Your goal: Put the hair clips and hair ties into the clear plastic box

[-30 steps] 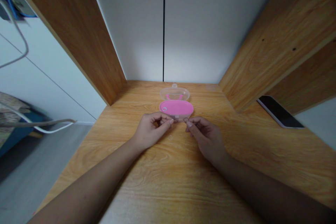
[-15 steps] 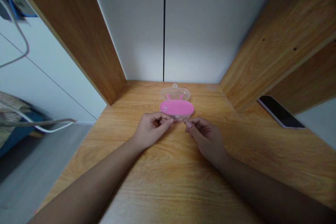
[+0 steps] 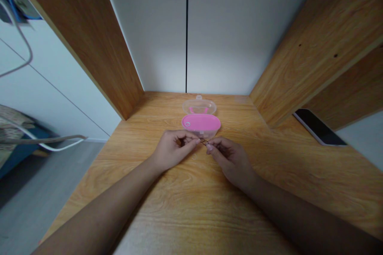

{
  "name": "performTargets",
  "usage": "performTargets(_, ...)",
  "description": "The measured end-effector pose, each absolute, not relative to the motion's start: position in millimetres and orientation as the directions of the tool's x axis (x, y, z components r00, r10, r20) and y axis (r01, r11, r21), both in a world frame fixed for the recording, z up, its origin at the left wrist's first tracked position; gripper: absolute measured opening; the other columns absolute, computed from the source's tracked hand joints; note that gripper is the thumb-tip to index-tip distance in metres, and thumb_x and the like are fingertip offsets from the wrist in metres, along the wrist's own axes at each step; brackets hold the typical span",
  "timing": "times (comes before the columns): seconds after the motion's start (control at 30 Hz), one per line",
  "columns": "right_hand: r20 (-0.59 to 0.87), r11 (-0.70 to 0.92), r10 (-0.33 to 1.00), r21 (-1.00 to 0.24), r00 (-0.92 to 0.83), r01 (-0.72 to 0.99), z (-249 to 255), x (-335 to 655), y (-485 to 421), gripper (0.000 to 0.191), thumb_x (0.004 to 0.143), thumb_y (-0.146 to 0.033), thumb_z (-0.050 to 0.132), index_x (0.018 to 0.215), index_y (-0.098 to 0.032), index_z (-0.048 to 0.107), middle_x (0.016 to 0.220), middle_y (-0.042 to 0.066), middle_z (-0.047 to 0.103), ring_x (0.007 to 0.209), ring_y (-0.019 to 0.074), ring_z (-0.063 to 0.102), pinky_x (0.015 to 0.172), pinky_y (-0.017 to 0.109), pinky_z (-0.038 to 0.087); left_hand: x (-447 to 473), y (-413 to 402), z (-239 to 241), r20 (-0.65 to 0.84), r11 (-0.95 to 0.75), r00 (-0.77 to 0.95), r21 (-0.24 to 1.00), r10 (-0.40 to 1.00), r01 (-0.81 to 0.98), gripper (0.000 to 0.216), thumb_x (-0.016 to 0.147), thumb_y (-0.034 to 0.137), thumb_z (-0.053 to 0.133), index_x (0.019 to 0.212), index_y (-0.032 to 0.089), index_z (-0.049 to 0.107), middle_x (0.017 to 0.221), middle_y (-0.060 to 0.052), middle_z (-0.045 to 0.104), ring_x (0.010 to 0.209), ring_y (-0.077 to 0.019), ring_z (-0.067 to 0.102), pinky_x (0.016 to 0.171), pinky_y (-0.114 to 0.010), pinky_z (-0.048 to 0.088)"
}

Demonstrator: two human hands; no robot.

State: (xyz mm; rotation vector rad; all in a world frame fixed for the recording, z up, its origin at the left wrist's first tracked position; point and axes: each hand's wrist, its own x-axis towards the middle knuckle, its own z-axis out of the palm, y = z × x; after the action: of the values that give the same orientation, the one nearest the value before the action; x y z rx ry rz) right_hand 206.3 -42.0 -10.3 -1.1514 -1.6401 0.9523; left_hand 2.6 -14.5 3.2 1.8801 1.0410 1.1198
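Two pinching grips at desk centre, left hand and right hand both closed on a tiny dark wire piece, open pink case just behind.

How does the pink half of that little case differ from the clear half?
The pink half is opaque and lies in front; the clear half is see-through and lies behind, toward the wall. The pink half has a small round mark at its left end; the clear half has a tab on its far edge. Both are oval and rest on the wooden desk.
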Motion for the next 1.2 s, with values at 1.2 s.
performTargets(1.2,0.242,0.289,0.951,-0.918,-0.194,0.273,-14.0,205.9,-39.2,0.010,0.089,-0.029,0.066,0.091,-0.024,0.074,0.078,0.001,0.072,0.068,0.0159,0.063,0.065,0.029,0.049,0.6,-14.8,-1.9,0.296,-0.468,0.488,0.839,0.821,0.279,0.022,0.093,0.033,0.060,0.088,0.014,0.070,0.069,0.000,0.062,0.060,-0.0089,0.050,0.056,-0.020,0.040)
